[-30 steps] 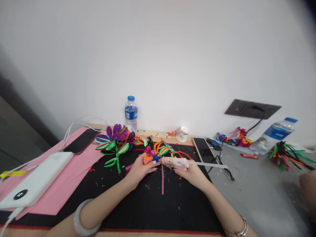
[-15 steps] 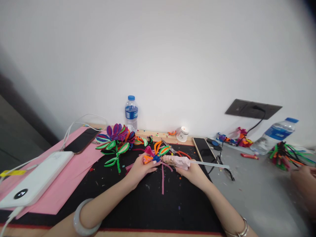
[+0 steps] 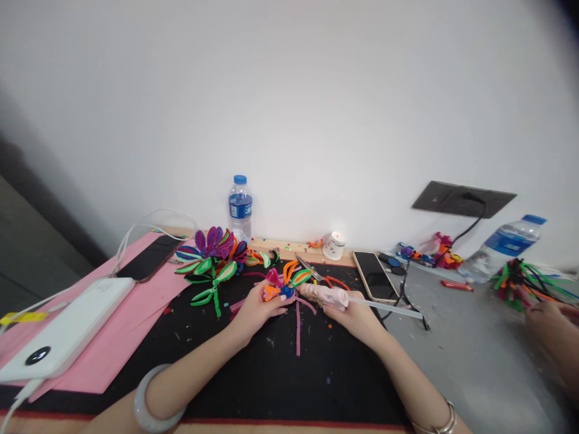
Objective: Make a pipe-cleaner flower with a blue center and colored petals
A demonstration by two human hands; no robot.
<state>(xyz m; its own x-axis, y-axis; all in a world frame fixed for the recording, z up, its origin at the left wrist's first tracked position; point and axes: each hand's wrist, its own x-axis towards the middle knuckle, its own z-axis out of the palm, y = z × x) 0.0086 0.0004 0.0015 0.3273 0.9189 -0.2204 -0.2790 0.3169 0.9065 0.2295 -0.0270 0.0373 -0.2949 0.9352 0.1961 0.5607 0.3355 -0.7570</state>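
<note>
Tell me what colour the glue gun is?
Pale pink glue gun, held in the right hand; head view.

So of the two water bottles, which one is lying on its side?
The water bottle on the right, on the grey surface near the wall socket, lies tilted on its side. The other bottle, against the wall behind the pipe-cleaner flowers, stands upright.

Nothing here can be read. The blue labels on the two water bottles (image 3: 240, 205) (image 3: 506, 246) are too blurred. The small white jar's (image 3: 334, 246) marks are too small.
</note>
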